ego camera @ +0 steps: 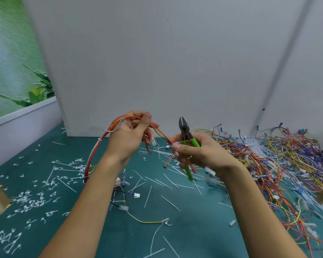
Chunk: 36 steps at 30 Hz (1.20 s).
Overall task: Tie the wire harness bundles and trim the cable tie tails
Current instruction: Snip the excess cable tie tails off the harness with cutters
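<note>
Red and yellow wire bundle (98, 146) is being held up above the counter (194, 229) by the left grip (131, 135), with the fingers curled round its looped top. Green-handled cutters (186, 133) are being clutched in the right grip (192, 153), jaws pointed up, nearly together, apart from any tie. A white tie (109, 131) is being carried on the bundle. Likely step: trimming is being set up. Next, the tie's tail is probably going to be located and the jaws brought flush to its head. Cut tails (32, 200) and a wire pile (278, 161) are being left strewn on the counter.
</note>
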Each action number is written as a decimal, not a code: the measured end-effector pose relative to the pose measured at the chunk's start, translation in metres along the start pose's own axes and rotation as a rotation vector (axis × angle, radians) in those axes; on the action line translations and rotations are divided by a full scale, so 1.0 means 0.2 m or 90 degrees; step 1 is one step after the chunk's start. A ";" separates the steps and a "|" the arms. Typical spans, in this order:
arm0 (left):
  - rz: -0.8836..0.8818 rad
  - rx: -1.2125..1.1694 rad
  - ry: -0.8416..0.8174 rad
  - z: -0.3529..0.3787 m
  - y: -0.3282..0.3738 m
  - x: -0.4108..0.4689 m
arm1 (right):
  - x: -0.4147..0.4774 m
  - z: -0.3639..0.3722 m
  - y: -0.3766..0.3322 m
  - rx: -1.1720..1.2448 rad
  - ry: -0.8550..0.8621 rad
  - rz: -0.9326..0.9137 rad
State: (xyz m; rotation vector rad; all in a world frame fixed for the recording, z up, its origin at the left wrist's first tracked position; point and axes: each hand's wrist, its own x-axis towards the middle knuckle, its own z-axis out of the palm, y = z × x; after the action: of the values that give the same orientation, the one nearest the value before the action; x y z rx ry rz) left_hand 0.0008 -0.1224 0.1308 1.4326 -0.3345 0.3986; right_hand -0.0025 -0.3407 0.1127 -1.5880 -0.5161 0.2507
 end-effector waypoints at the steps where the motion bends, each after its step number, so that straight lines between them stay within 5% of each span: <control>1: -0.007 -0.022 0.015 -0.01 0.00 0.01 | 0.00 -0.02 0.00 0.011 -0.002 0.001; 11: -0.046 -0.218 0.120 -0.02 0.00 0.03 | 0.02 -0.12 0.01 0.182 0.035 0.048; 14: -0.057 -0.275 0.137 -0.03 -0.02 0.05 | 0.02 -0.12 0.02 0.125 0.114 0.059; 19: -0.157 -0.424 0.131 0.02 -0.06 0.06 | 0.06 -0.04 0.05 -0.231 0.329 -0.075; 23: -0.177 -0.488 0.124 0.02 -0.06 0.06 | 0.05 -0.02 0.05 -0.228 0.365 -0.161; 29: -0.065 -0.469 0.068 0.00 -0.04 0.04 | 0.04 -0.01 0.04 -0.293 0.433 -0.315; 36: -0.112 -0.504 -0.006 0.02 -0.04 0.02 | 0.06 -0.03 0.05 -0.284 0.503 -0.287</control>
State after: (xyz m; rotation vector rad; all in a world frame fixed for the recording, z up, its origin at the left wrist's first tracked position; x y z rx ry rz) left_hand 0.0083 -0.1262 0.1262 0.6797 -0.3213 0.0878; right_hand 0.0127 -0.3402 0.1047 -1.7808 -0.2935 -0.8584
